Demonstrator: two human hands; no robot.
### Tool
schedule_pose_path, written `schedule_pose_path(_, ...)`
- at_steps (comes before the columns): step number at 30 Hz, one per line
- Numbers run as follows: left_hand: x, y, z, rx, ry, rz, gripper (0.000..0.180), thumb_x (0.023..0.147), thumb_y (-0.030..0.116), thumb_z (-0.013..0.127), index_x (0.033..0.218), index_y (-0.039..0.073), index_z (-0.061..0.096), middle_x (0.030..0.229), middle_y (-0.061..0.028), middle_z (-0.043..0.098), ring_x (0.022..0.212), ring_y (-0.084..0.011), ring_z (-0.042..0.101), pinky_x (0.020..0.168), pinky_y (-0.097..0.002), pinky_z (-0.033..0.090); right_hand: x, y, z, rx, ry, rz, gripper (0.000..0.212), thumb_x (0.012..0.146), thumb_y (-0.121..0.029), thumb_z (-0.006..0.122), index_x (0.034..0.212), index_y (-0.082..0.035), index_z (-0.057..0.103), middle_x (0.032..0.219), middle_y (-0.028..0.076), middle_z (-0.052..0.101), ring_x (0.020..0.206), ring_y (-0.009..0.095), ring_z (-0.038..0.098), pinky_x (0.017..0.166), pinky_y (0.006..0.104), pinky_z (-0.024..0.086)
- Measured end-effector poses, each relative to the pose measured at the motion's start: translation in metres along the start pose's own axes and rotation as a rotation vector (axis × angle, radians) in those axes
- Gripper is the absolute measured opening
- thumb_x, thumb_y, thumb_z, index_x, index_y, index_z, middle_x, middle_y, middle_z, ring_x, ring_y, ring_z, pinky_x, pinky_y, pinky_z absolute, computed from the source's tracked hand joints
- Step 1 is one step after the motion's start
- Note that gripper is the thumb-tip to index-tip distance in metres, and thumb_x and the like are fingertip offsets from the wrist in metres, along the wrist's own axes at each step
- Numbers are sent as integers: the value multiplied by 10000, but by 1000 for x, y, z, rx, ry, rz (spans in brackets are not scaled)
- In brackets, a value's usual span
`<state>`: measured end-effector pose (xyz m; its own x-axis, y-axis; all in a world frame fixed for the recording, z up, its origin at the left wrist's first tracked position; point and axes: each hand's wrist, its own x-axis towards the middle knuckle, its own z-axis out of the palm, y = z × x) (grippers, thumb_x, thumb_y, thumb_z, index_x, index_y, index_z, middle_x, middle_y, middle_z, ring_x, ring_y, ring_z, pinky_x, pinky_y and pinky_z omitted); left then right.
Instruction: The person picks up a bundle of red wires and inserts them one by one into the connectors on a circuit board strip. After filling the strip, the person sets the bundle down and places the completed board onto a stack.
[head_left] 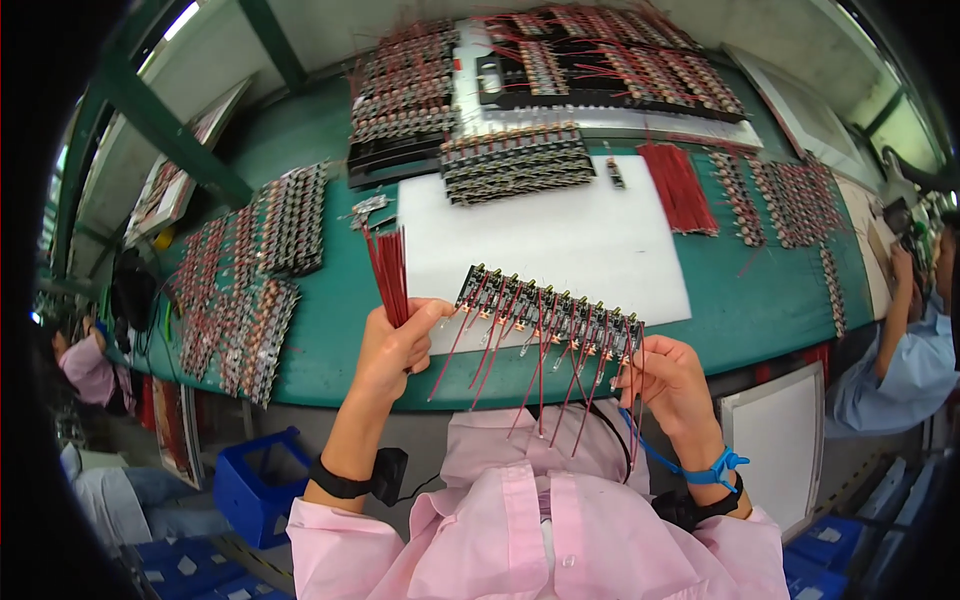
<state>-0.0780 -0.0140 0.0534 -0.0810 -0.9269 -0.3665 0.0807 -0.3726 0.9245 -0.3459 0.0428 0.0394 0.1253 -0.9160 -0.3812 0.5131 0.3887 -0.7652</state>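
My left hand (393,348) is closed around a bundle of dark red wires (391,275) that stands upright from the fist. Its thumb and forefinger reach the left end of a black circuit board panel (565,318). At the panel's right end, my right hand (672,382) pinches the edge between thumb and fingers. The panel is tilted, lower on the right, and hangs in front of the table's near edge. Small metal parts line its upper side, and several red wires dangle from it toward my lap.
A white foam sheet (540,235) lies on the green table (350,345), bearing a stack of panels (515,165). More red wires (678,188) lie right of it. Wired boards (240,300) cover the left side. Other people sit at both sides; a blue stool (255,490) stands lower left.
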Motion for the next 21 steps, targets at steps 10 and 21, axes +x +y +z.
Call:
schedule_pose_path(10, 0, -10, -10, -9, -64, 12, 206, 798, 180, 486, 831, -23, 497, 422, 78, 237, 319, -15, 195, 311, -179, 174, -70, -42, -124, 7, 308, -345, 79, 760, -81, 476, 787, -8, 459, 614, 83, 538, 482, 154, 545, 526, 257, 492)
schedule_pose_path(21, -1, -21, -13, -54, -33, 30, 193, 797, 177, 487, 822, -13, 495, 416, 67, 252, 315, -22, 192, 305, -187, 176, -132, -44, -267, 200, 726, -537, 54, 769, -76, 467, 776, -31, 497, 664, 55, 555, 535, 145, 540, 690, 326, 467)
